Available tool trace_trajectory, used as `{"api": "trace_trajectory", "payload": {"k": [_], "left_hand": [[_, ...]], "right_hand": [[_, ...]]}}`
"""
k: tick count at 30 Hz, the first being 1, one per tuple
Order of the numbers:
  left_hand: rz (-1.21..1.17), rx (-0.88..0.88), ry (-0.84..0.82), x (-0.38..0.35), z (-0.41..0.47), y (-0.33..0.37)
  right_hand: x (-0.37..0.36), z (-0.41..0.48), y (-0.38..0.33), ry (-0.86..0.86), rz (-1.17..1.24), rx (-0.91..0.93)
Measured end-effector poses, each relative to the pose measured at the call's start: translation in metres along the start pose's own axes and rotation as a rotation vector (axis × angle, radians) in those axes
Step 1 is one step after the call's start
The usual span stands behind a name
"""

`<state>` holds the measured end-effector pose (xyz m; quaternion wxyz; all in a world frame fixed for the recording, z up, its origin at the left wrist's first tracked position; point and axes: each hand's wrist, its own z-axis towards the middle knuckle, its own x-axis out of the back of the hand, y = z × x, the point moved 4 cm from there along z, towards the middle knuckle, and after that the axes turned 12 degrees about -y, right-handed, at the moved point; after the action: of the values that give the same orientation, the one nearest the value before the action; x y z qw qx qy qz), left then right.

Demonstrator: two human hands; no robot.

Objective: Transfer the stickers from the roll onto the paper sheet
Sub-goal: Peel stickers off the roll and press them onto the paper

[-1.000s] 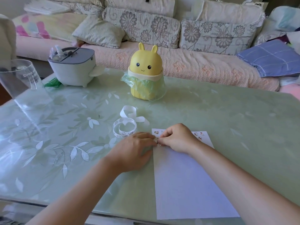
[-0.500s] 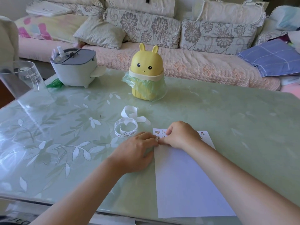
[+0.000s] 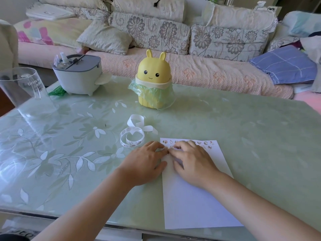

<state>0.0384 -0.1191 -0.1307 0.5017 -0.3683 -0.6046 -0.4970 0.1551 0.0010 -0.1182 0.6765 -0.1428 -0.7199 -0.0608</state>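
A white paper sheet [image 3: 194,202] lies on the green table in front of me, with two rows of small cartoon stickers [image 3: 205,143] along its top edge. The sticker roll [image 3: 132,137] sits uncoiled just left of the sheet's top corner, and a loose loop of white backing strip [image 3: 137,121] lies behind it. My left hand [image 3: 145,162] rests on the sheet's left edge with its fingertips near a small sticker [image 3: 167,153]. My right hand [image 3: 192,160] lies flat on the paper, its index finger reaching that same sticker. The hands hide part of the lower sticker row.
A yellow bunny-shaped bin [image 3: 153,79] lined with a green bag stands behind the roll. A grey lidded container [image 3: 78,73] and a clear plastic cup [image 3: 26,93] stand at the far left. A sofa with cushions [image 3: 173,40] runs behind the table. The near table edge [image 3: 86,221] is close to my arms.
My right hand has uncurled from a pinch and now lies flat on the paper. Both hands stay at the sheet's upper left; the view has shifted slightly.
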Motion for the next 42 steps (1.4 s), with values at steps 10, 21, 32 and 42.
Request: {"api": "trace_trajectory", "payload": {"k": [10,21,32,42], "left_hand": [[-0.153,-0.018,0.000,0.002,-0.004,-0.002],[-0.233,-0.055,-0.034,0.005,-0.011,-0.002],[-0.094,-0.041,0.046,0.001,-0.007,-0.002],[-0.068,0.159,0.390,0.044,-0.017,-0.031]], "right_hand": [[-0.004,-0.011,0.004,0.112,0.060,0.074],[-0.006,-0.008,0.002,0.119,0.085,0.062],[0.005,0.003,0.006,0.130,0.109,0.074],[0.027,0.033,-0.021,0.018,0.448,-0.065]]}}
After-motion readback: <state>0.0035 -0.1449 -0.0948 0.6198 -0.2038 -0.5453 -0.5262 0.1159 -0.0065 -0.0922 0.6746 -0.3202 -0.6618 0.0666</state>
